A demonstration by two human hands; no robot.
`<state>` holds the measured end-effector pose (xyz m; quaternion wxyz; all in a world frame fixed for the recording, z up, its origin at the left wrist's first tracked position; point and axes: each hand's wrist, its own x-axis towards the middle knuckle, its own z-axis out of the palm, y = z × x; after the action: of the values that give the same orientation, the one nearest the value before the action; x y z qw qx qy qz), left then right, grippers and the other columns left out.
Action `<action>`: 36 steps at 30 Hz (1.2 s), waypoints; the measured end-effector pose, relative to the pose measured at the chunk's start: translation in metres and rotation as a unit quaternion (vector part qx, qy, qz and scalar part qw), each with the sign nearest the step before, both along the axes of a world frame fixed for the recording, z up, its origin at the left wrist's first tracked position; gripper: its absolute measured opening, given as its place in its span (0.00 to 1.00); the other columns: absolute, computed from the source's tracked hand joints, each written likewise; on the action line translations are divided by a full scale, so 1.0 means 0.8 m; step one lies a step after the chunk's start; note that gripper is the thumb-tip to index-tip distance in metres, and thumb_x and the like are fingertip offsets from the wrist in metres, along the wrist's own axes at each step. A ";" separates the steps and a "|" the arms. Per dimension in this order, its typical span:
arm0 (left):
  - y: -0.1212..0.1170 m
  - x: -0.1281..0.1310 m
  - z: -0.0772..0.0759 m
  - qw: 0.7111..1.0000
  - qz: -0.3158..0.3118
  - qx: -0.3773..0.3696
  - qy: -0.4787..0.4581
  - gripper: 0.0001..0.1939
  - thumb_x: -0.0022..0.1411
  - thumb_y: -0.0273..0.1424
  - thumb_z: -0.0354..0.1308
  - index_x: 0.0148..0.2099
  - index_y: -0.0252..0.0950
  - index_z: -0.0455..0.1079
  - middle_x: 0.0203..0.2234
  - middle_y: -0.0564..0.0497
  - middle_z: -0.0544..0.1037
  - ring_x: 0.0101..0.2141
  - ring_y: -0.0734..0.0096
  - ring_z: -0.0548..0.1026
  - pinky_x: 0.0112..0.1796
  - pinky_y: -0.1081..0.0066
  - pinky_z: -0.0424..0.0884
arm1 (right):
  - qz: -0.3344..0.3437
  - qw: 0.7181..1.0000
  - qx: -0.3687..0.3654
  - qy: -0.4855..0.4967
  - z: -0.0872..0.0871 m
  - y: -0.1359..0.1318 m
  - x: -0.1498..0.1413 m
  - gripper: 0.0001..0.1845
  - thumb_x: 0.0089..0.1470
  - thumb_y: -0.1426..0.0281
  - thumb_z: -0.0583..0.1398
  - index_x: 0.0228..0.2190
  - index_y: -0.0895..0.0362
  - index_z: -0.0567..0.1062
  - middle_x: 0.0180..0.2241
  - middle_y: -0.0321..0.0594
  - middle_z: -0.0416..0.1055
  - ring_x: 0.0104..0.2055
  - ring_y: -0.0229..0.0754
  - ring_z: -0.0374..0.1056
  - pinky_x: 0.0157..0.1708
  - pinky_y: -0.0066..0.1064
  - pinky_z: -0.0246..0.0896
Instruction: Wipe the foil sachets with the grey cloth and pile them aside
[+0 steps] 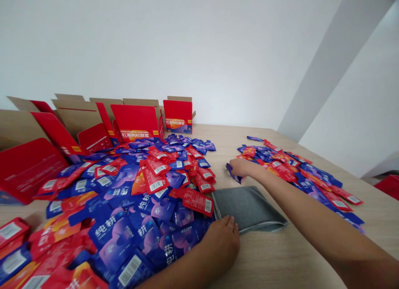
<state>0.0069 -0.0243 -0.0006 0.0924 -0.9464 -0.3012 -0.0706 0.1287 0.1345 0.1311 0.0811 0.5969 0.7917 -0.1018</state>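
Observation:
A flat grey plastic bag [249, 206] lies on the table in front of me. My left hand [224, 241] is at its near left corner, fingers bent and held together on the edge; the thumb is hidden. Beyond the bag, my right hand [245, 167] is closed on a small blue sachet [233, 174], just above the table. Left of the bag spreads a large heap of blue sachets [114, 231] and red sachets [156, 177], some lying against its left edge. To the right of my right hand is a smaller pile of red and blue sachets [283, 170].
Several open red cardboard boxes [134, 118] stand along the back left, flaps up. One red box [178, 116] stands farther right by the white wall [218, 52]. The wooden table [230, 139] ends at an edge on the right. A red object [388, 187] is beyond it.

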 end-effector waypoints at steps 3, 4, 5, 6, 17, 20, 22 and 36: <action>0.001 -0.001 -0.002 1.000 -0.004 0.008 -0.004 0.18 0.64 0.28 0.49 0.52 0.21 0.68 0.50 0.34 0.71 0.51 0.58 0.70 0.50 0.64 0.65 | 0.031 0.985 -0.029 0.169 0.043 0.013 -0.014 0.14 0.55 0.73 0.57 0.43 0.64 0.73 0.32 0.47 0.77 0.32 0.43 0.75 0.34 0.32 0.71; 0.001 -0.001 -0.003 1.000 0.000 0.010 -0.010 0.18 0.65 0.28 0.48 0.52 0.21 0.68 0.50 0.34 0.72 0.51 0.58 0.70 0.50 0.64 0.65 | 0.042 0.966 -0.016 0.255 0.052 0.016 -0.019 0.17 0.58 0.72 0.53 0.49 0.64 0.69 0.38 0.48 0.77 0.36 0.41 0.74 0.36 0.32 0.71; 0.001 -0.001 -0.003 1.000 0.005 0.011 -0.017 0.18 0.65 0.28 0.48 0.52 0.21 0.68 0.50 0.34 0.72 0.51 0.59 0.70 0.50 0.64 0.65 | 0.050 0.937 0.003 0.345 0.057 0.020 -0.022 0.21 0.61 0.71 0.49 0.55 0.63 0.62 0.45 0.49 0.74 0.40 0.39 0.73 0.39 0.31 0.70; 0.001 -0.001 -0.003 1.000 0.010 0.010 -0.022 0.18 0.65 0.28 0.47 0.52 0.21 0.68 0.49 0.34 0.72 0.50 0.59 0.71 0.50 0.65 0.65 | 0.053 0.906 0.020 0.420 0.059 0.023 -0.023 0.23 0.63 0.71 0.46 0.58 0.63 0.55 0.50 0.50 0.70 0.44 0.37 0.72 0.42 0.31 0.69; 0.000 0.001 0.001 0.999 0.016 -0.009 -0.033 0.18 0.65 0.28 0.49 0.52 0.21 0.68 0.48 0.32 0.73 0.49 0.57 0.72 0.47 0.64 0.68 | -0.142 0.979 0.126 0.079 -0.083 0.029 0.121 0.27 0.51 0.76 0.56 0.53 0.66 0.65 0.55 0.61 0.63 0.57 0.57 0.60 0.54 0.47 0.55; 0.000 0.001 -0.003 0.999 0.013 0.004 -0.041 0.17 0.65 0.27 0.50 0.51 0.21 0.69 0.47 0.32 0.73 0.48 0.58 0.72 0.47 0.63 0.67 | -0.166 0.972 0.163 0.021 -0.113 0.012 0.138 0.30 0.55 0.74 0.52 0.58 0.69 0.58 0.57 0.67 0.57 0.58 0.62 0.57 0.52 0.53 0.53; 0.000 0.001 -0.005 0.999 0.010 0.015 -0.048 0.16 0.64 0.27 0.51 0.50 0.21 0.69 0.47 0.32 0.73 0.48 0.58 0.73 0.48 0.64 0.67 | -0.161 0.970 0.183 -0.004 -0.123 0.006 0.141 0.29 0.57 0.74 0.49 0.59 0.71 0.55 0.56 0.68 0.58 0.57 0.59 0.59 0.52 0.49 0.54; -0.002 -0.002 -0.002 0.994 0.008 0.077 -0.073 0.15 0.62 0.29 0.53 0.47 0.24 0.72 0.44 0.36 0.76 0.46 0.60 0.74 0.46 0.67 0.68 | -0.153 0.855 0.156 0.470 -0.106 -0.063 0.149 0.25 0.56 0.66 0.51 0.54 0.58 0.66 0.43 0.47 0.75 0.43 0.48 0.72 0.42 0.42 0.67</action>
<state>0.0056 -0.0262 -0.0019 0.1436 -0.9263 -0.3085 -0.1616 0.2481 0.0838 0.0467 -0.4112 0.5963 0.6398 -0.2569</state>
